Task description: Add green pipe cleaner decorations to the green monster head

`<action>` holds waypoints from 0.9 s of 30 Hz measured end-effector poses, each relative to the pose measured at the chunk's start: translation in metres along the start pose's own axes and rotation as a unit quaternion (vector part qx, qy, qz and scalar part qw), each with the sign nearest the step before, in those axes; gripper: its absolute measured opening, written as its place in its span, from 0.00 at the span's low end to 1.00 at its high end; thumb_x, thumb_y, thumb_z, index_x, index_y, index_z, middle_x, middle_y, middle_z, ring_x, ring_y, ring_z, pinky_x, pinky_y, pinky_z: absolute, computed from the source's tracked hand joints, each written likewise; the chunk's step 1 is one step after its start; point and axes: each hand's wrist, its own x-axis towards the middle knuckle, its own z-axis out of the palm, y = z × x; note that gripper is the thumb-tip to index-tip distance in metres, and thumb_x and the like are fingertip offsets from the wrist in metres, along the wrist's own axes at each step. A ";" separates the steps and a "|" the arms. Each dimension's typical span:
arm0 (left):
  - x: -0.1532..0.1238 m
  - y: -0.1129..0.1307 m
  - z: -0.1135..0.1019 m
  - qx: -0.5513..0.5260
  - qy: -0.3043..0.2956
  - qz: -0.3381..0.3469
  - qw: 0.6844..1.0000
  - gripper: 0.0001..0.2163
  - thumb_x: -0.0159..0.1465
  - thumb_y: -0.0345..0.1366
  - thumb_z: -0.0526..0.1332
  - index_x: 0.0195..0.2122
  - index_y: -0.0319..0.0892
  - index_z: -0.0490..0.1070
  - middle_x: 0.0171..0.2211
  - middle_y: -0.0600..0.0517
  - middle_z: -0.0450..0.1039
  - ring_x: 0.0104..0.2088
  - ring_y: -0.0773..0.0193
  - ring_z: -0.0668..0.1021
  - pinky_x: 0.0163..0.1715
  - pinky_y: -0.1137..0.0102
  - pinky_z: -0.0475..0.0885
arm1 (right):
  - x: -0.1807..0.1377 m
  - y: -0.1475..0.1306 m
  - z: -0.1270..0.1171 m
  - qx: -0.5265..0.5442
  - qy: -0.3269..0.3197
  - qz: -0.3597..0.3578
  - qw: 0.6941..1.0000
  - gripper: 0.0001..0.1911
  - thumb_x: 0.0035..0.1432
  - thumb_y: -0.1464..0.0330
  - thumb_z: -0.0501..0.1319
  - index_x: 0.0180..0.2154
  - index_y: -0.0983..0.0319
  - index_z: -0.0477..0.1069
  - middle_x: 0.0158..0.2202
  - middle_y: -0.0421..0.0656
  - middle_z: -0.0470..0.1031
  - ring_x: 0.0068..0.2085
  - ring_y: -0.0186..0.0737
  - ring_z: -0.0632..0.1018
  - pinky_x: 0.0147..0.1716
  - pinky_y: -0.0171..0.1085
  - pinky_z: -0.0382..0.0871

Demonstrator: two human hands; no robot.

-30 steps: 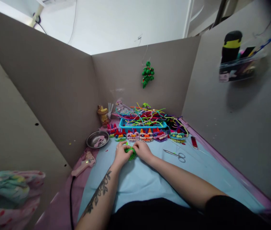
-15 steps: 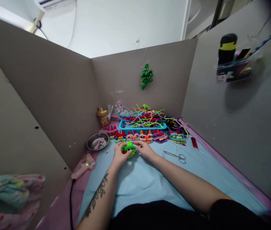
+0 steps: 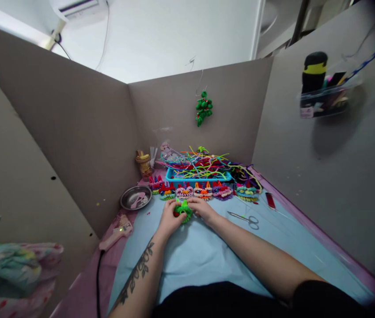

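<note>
A bright green pipe-cleaner animal head (image 3: 185,213) with pointed ears is held just above the blue cloth. My left hand (image 3: 170,217) grips its left side, thumb across the front, and a bit of red shows by the fingers. On its upper right side my right hand (image 3: 203,209) has its fingers bent and closed against it; the fingertips are partly hidden. Behind it, several similar heads stand in a row, among them an orange and white one (image 3: 203,191) and a purple one (image 3: 222,191).
A blue tray (image 3: 170,177) heaped with loose pipe cleaners (image 3: 200,165) stands at the back. Scissors (image 3: 245,218) lie to the right. A metal bowl (image 3: 125,201) and a pink glue gun (image 3: 116,235), with its cord, are at left. Grey panels (image 3: 200,141) enclose the table.
The view has shifted slightly. Both hands have moved a little to the right with the green head, and the right fingers lie closer over its top.
</note>
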 end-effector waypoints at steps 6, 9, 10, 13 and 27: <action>-0.002 0.002 0.003 0.010 -0.025 0.005 1.000 0.15 0.47 0.30 0.65 0.38 0.41 0.72 0.46 0.46 0.62 0.50 0.54 0.67 0.51 0.59 0.61 | 0.004 0.006 -0.001 -0.041 -0.002 -0.079 0.996 0.08 0.41 0.66 0.62 0.23 0.64 0.68 0.21 0.37 0.66 0.24 0.31 0.65 0.24 0.30 0.57; -0.002 0.003 0.003 0.017 -0.031 0.003 0.999 0.16 0.46 0.30 0.65 0.38 0.41 0.71 0.46 0.46 0.62 0.50 0.54 0.67 0.51 0.60 0.61 | 0.005 0.011 0.000 -0.067 -0.003 -0.097 0.993 0.09 0.40 0.66 0.63 0.24 0.64 0.67 0.22 0.37 0.67 0.25 0.32 0.66 0.26 0.31 0.59; -0.002 0.004 0.002 0.017 -0.031 0.003 0.999 0.16 0.46 0.30 0.65 0.38 0.41 0.71 0.46 0.46 0.62 0.50 0.54 0.67 0.51 0.60 0.61 | 0.006 0.013 0.000 -0.074 -0.001 -0.100 0.992 0.08 0.40 0.66 0.63 0.25 0.64 0.67 0.23 0.38 0.67 0.26 0.32 0.67 0.26 0.31 0.59; -0.001 0.005 0.002 0.013 -0.029 0.002 1.000 0.16 0.45 0.29 0.65 0.37 0.40 0.71 0.45 0.46 0.63 0.49 0.54 0.68 0.50 0.61 0.62 | 0.007 0.016 0.000 -0.093 -0.001 -0.112 0.989 0.08 0.41 0.67 0.62 0.25 0.64 0.68 0.23 0.38 0.68 0.26 0.33 0.67 0.26 0.31 0.59; 0.005 0.004 -0.005 -0.093 0.034 -0.082 0.992 0.23 0.45 0.22 0.59 0.45 0.42 0.66 0.48 0.47 0.67 0.51 0.55 0.68 0.49 0.63 0.62 | 0.004 0.007 -0.005 -0.030 0.016 -0.056 0.998 0.09 0.44 0.66 0.57 0.29 0.65 0.71 0.25 0.39 0.70 0.26 0.33 0.68 0.25 0.32 0.60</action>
